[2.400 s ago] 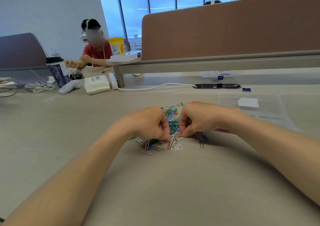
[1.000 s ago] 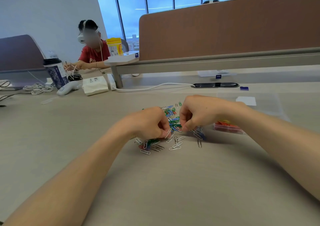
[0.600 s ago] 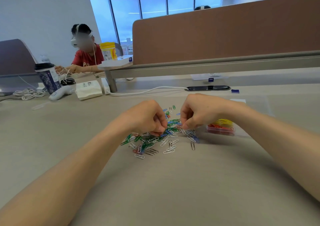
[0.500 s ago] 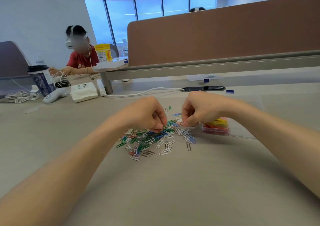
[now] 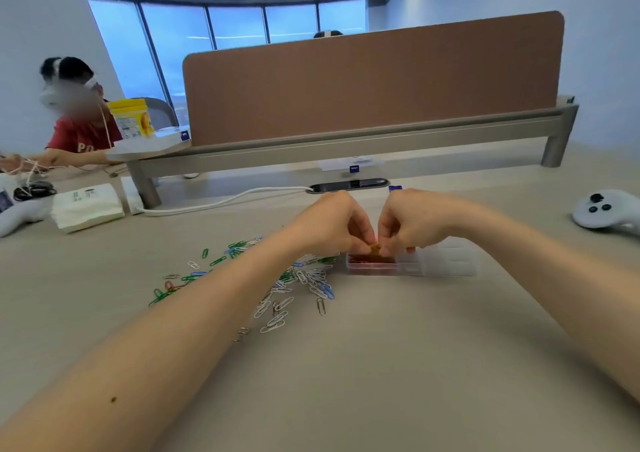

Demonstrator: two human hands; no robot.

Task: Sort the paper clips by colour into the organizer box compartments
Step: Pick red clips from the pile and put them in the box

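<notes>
My left hand (image 5: 332, 224) and right hand (image 5: 414, 223) meet knuckle to knuckle with fingers curled. Both pinch a small clump of orange clips (image 5: 375, 246) between their fingertips. The clump is blurred, so I can only say it looks like more than one clip.

It hangs just above the left end compartment of the clear organizer box (image 5: 446, 264), where red clips (image 5: 369, 261) lie. My hands cover the box's far edge. The box sits on the pale counter (image 5: 346, 382), just right of the loose paper clips (image 5: 304, 283), a scatter of white, blue and green.

My left forearm (image 5: 214, 313) crosses that scatter and hides its middle. Green clips (image 5: 214, 261) trail off to its left, and white ones lie on its near side.

A white controller (image 5: 602, 211) rests well off to the right. A second controller (image 5: 17, 214) lies at the far left edge beside a white tissue packet (image 5: 86, 205). A white cable (image 5: 225, 202) runs behind the hands to a slot in the counter, and beyond it stands a brown divider panel (image 5: 374, 81). At far left a person in a red shirt (image 5: 81, 136) sits near a yellow tub (image 5: 131, 119).
</notes>
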